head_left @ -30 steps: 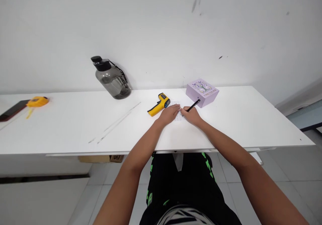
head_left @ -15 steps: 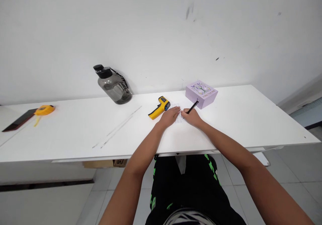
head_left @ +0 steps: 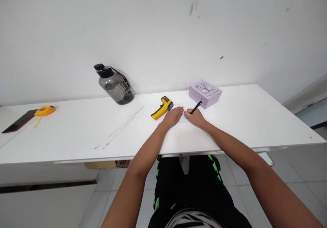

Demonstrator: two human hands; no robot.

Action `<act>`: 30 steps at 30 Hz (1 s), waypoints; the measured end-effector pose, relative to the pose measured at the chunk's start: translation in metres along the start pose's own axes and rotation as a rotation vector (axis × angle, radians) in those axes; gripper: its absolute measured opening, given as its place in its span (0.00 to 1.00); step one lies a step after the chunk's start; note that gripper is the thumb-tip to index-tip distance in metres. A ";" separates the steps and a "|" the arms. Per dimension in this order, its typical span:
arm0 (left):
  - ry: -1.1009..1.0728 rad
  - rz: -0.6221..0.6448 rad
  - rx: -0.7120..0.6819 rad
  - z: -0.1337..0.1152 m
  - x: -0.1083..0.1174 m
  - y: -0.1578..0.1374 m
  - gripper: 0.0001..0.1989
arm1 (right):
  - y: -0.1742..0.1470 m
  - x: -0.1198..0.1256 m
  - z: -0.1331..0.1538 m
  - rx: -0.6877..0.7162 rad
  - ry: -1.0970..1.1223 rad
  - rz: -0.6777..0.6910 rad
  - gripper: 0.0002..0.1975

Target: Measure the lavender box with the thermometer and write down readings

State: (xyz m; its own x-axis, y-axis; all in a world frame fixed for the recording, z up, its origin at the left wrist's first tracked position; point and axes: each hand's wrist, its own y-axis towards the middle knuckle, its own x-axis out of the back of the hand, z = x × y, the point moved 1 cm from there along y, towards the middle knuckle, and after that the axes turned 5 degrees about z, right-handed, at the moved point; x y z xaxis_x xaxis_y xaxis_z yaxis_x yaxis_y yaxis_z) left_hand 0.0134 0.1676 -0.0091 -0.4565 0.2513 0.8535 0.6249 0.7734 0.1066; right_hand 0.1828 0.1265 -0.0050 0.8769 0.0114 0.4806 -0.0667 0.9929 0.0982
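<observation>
A black pen (head_left: 196, 107) is gripped in my right hand (head_left: 196, 117), its lower end down at a small sheet of paper (head_left: 182, 119) on the white table. Flat on the left part of that sheet lies my left hand (head_left: 173, 116), fingers stretched out and holding nothing. My two hands partly cover the paper; faint marks show on it. Just left of my left hand rests a yellow and black infrared thermometer (head_left: 162, 108). Behind my right hand sits a lilac box (head_left: 205, 94) with a printed tree design.
A large grey water bottle (head_left: 115, 86) stands by the wall at the back left. Farther left lie a yellow tape measure (head_left: 45, 111) and a dark flat object (head_left: 19, 121). The table's (head_left: 255, 119) front edge runs below my forearms. Under it is a cardboard box (head_left: 107, 164).
The view has shifted very slightly. Both hands keep nearly the same place on the paper, and the pen stays in my right hand.
</observation>
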 end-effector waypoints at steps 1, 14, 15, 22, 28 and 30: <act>0.007 0.000 -0.001 0.000 0.000 0.000 0.21 | 0.000 0.000 0.000 -0.004 0.006 0.009 0.19; -0.009 -0.065 -0.020 -0.008 0.006 -0.005 0.23 | 0.001 0.007 0.005 -0.013 -0.024 -0.221 0.22; -0.037 -0.067 -0.022 -0.009 0.005 -0.005 0.23 | 0.001 0.007 0.005 0.000 -0.050 -0.232 0.21; -0.251 -0.098 0.011 -0.014 0.008 -0.007 0.22 | 0.011 0.014 -0.011 0.253 -0.275 -0.339 0.15; -0.756 -0.156 0.189 -0.022 0.013 -0.004 0.21 | 0.019 0.029 -0.017 0.214 -0.238 -0.349 0.17; -1.079 -0.136 0.251 -0.024 0.015 -0.002 0.23 | 0.020 0.032 -0.017 0.149 -0.191 -0.313 0.16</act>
State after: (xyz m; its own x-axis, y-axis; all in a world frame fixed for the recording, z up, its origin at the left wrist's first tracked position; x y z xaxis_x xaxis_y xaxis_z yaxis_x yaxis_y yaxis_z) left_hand 0.0206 0.1562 0.0158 -0.8984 0.4348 -0.0609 0.4377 0.8980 -0.0446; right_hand 0.2174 0.1483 -0.0025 0.7624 -0.3251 0.5594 0.1087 0.9167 0.3845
